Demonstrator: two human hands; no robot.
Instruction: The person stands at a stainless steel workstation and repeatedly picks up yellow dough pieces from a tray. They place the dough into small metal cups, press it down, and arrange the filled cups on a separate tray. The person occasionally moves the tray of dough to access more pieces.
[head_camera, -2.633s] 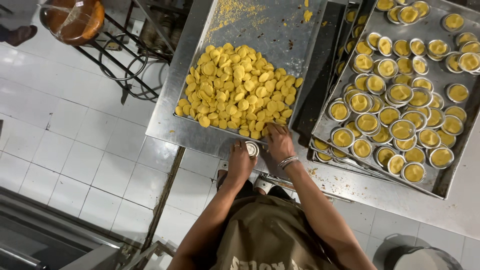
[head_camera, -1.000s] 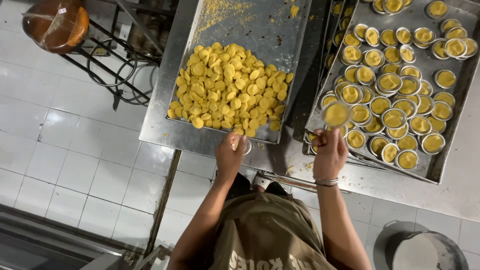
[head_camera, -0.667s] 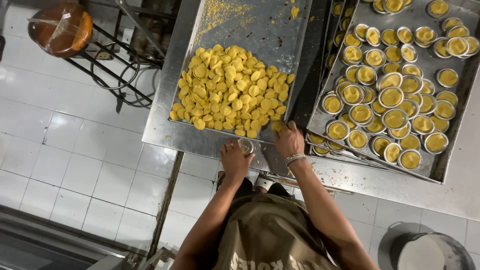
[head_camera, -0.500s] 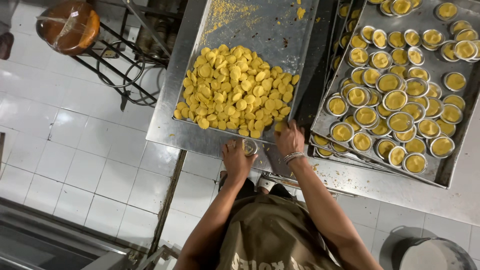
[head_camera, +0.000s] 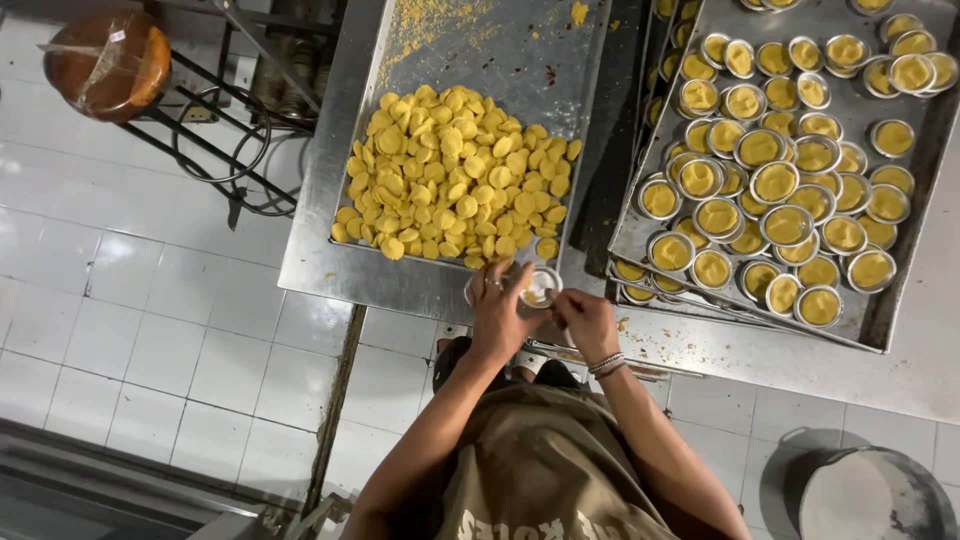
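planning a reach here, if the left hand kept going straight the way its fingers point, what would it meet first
Probably the heap of yellow dough rounds on the steel tray. The left hand already holds a small metal cup; depth is unclear.

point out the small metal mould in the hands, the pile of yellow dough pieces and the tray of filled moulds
small metal mould (head_camera: 541, 286), head view, on its pale inside
pile of yellow dough pieces (head_camera: 455, 175), head view, on the middle of the heap
tray of filled moulds (head_camera: 905, 255), head view, on bare metal near its right rim
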